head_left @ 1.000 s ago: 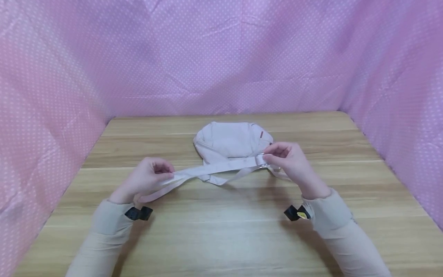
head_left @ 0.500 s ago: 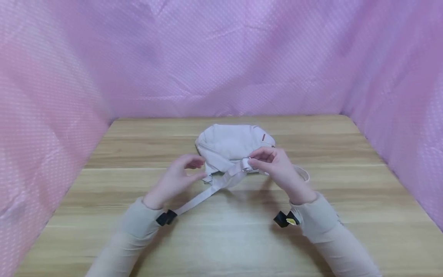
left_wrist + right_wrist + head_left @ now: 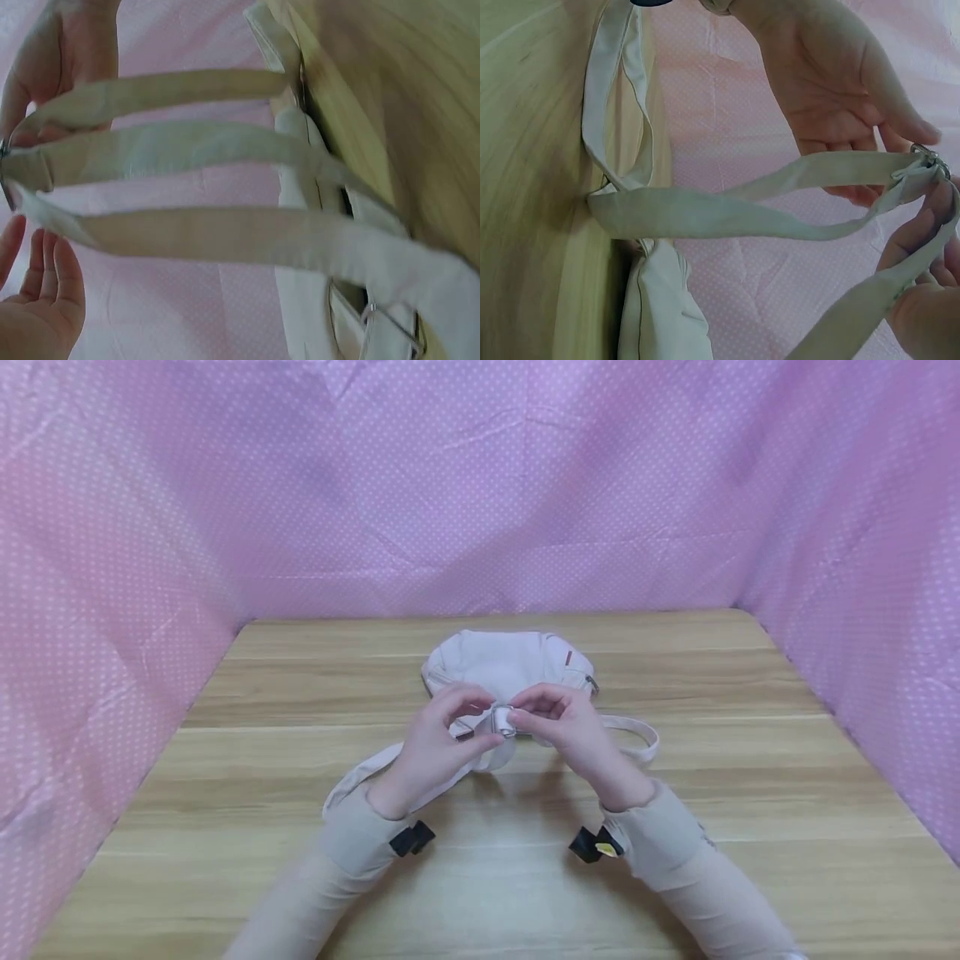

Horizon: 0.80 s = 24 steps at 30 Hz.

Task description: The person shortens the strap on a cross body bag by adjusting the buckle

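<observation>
A small off-white bag (image 3: 506,658) lies on the table with its long webbing strap drawn out in front of it. My right hand (image 3: 577,731) pinches the strap's metal slider buckle (image 3: 503,721) between thumb and fingers. From the other side, my left hand (image 3: 435,743) holds the same buckle at its edges by thumb and forefinger. In the right wrist view, the left thumb presses near the buckle (image 3: 926,154) while the other fingers lie behind the strap (image 3: 727,214). Raised strap bands (image 3: 202,150) run from the buckle toward the bag in the left wrist view.
The wooden table (image 3: 750,827) is enclosed by pink dotted cloth (image 3: 480,485) at the back and sides. A strap loop (image 3: 641,735) lies to the right of the bag. Another loop (image 3: 360,772) passes near the left forearm. Each wrist wears a black device (image 3: 592,845).
My left hand has let go of the strap at the left and moved right to the buckle. The right hand has carried the buckle leftward, to in front of the bag's middle.
</observation>
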Tool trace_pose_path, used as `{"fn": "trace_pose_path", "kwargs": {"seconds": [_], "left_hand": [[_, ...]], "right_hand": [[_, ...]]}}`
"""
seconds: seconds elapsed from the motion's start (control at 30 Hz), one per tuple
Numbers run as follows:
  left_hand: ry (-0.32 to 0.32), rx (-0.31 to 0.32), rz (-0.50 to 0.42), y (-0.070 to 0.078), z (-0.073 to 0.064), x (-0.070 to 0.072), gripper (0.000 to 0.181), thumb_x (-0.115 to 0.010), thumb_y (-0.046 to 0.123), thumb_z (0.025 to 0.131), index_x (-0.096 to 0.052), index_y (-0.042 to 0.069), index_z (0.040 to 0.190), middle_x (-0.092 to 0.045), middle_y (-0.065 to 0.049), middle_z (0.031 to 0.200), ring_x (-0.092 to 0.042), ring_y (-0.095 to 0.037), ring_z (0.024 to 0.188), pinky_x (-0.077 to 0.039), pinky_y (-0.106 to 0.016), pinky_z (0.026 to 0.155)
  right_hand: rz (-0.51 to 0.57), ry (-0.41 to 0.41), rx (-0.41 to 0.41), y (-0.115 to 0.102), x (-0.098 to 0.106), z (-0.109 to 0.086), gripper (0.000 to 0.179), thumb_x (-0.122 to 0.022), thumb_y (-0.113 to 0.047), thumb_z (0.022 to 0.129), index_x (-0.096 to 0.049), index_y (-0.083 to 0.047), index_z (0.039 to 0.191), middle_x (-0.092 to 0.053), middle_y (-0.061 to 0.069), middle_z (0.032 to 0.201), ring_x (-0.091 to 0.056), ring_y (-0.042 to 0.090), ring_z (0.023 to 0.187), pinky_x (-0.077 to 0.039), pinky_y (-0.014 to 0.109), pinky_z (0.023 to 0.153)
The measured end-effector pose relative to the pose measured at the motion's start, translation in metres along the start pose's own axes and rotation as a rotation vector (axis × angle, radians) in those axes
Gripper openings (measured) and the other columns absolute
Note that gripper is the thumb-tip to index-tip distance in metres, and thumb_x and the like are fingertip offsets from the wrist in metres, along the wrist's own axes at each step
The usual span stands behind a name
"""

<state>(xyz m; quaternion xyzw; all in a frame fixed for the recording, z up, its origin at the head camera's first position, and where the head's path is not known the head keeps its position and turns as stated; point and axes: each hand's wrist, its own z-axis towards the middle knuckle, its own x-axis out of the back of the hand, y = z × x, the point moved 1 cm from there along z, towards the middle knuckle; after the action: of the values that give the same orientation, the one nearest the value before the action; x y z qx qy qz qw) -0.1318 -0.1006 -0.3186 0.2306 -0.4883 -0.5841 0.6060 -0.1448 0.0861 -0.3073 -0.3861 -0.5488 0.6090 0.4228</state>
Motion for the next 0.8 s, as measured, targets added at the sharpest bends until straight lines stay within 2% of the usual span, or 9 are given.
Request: {"fn": "trace_pose_path", "kwargs": {"seconds": [0.13,0.3,0.4,0.57,0.67,0.8], "left_hand": [[0.026,-0.038,-0.045,0.0,0.003,-0.007,0.042,-0.08,-0.002,0.071,-0.061,-0.001,0.108,-0.059,-0.012,0.108,-0.058,-0.016,0.1,-0.05,-0.027,0.092],[0.04,-0.024,-0.073,0.0,0.002,-0.008,0.04,-0.079,-0.004,0.07,-0.062,-0.003,0.106,-0.061,-0.015,0.106,-0.06,-0.012,0.096,-0.051,-0.022,0.084],[0.057,-0.042,-0.073,0.0,0.001,-0.007,0.038,-0.079,-0.004,0.069,-0.063,-0.004,0.104,-0.064,-0.016,0.103,-0.061,-0.012,0.094,-0.051,-0.021,0.082],[0.097,-0.105,-0.063,-0.002,-0.001,-0.003,0.039,-0.081,-0.007,0.066,-0.065,-0.005,0.101,-0.065,-0.017,0.099,-0.061,-0.011,0.091,-0.05,-0.021,0.083],[0.097,-0.121,-0.078,-0.002,-0.001,-0.002,0.039,-0.081,-0.008,0.065,-0.065,-0.006,0.101,-0.065,-0.017,0.098,-0.061,-0.009,0.091,-0.05,-0.02,0.083],[0.076,-0.111,-0.095,-0.002,-0.002,-0.002,0.039,-0.08,-0.007,0.066,-0.065,-0.006,0.102,-0.065,-0.018,0.099,-0.06,-0.008,0.092,-0.05,-0.019,0.081]], "right_hand": [[0.003,0.023,0.014,0.0,-0.004,0.001,0.019,-0.065,0.0,0.085,-0.067,-0.018,0.089,-0.068,-0.009,0.078,-0.059,0.004,0.067,-0.046,0.016,0.059],[0.026,0.034,0.025,0.002,-0.006,0.002,0.02,-0.065,0.0,0.085,-0.067,-0.02,0.088,-0.067,-0.008,0.078,-0.059,0.004,0.068,-0.046,0.016,0.06],[0.008,0.012,0.029,0.005,-0.002,0.002,0.018,-0.064,-0.002,0.086,-0.066,-0.02,0.089,-0.067,-0.009,0.08,-0.059,0.004,0.072,-0.048,0.017,0.065],[-0.048,-0.025,0.012,0.011,0.013,0.001,0.016,-0.061,-0.004,0.088,-0.065,-0.019,0.092,-0.067,-0.011,0.085,-0.059,0.004,0.079,-0.05,0.019,0.075],[-0.102,-0.018,0.013,0.013,0.026,0.0,0.01,-0.064,-0.01,0.088,-0.066,-0.02,0.092,-0.066,-0.01,0.084,-0.057,0.004,0.077,-0.048,0.018,0.072],[-0.163,-0.031,0.033,0.012,0.038,-0.001,0.008,-0.066,-0.011,0.088,-0.068,-0.018,0.09,-0.065,-0.009,0.082,-0.055,0.004,0.073,-0.046,0.017,0.066]]}}
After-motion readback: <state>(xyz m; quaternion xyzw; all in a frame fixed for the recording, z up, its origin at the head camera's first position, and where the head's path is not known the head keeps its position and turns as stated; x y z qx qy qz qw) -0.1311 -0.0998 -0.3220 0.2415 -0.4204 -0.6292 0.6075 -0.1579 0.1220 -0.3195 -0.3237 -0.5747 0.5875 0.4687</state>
